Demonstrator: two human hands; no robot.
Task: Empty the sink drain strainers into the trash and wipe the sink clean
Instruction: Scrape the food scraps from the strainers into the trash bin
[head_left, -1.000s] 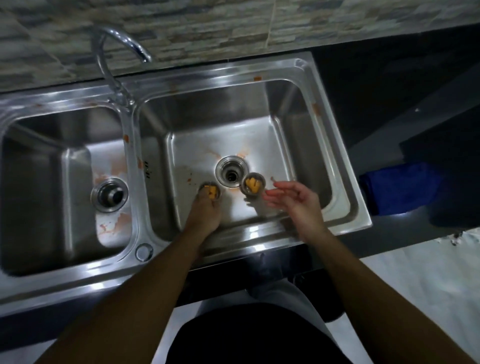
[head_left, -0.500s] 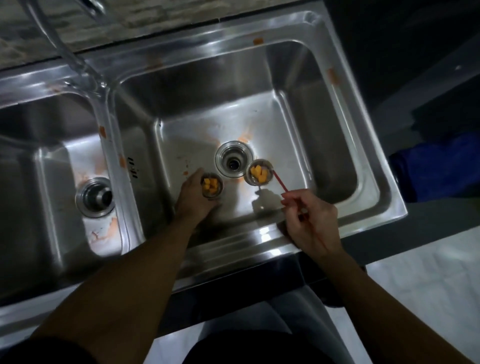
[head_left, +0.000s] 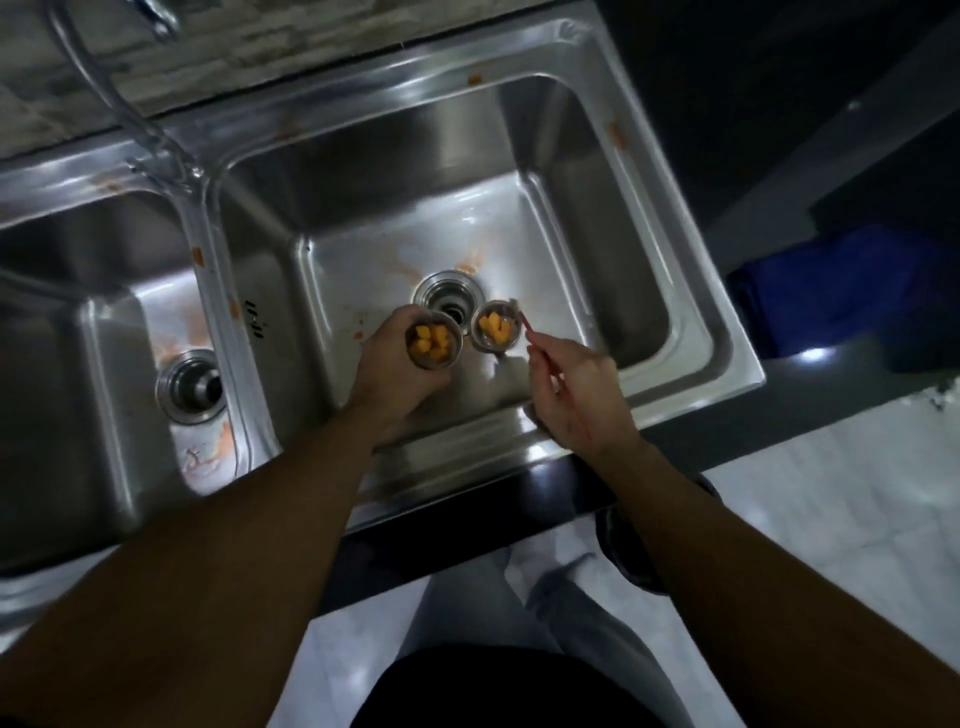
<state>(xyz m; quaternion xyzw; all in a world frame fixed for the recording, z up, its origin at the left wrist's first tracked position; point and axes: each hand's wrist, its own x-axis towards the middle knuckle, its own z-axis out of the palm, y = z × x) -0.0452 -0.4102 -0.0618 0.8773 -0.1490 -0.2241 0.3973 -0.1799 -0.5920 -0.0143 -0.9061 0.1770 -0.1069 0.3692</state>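
Frame centre, I note: left hand (head_left: 395, 376) curled round strainer (head_left: 435, 347) of orange chunks (head_left: 439, 338); right hand (head_left: 576, 395) pinching red stick (head_left: 527, 325) reaching second strainer (head_left: 496, 327); both over right basin (head_left: 597, 218).

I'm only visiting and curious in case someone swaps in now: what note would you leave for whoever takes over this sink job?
Left hand: grips one strainer full of orange food bits, over the right basin.
Right hand: pinches a red stick that reaches the second strainer, also full.
Done: both strainers are out; the right drain stands open.
Left: empty both into the trash (not in view), then wipe the orange smears off the sink; a blue cloth lies on the counter to the right.
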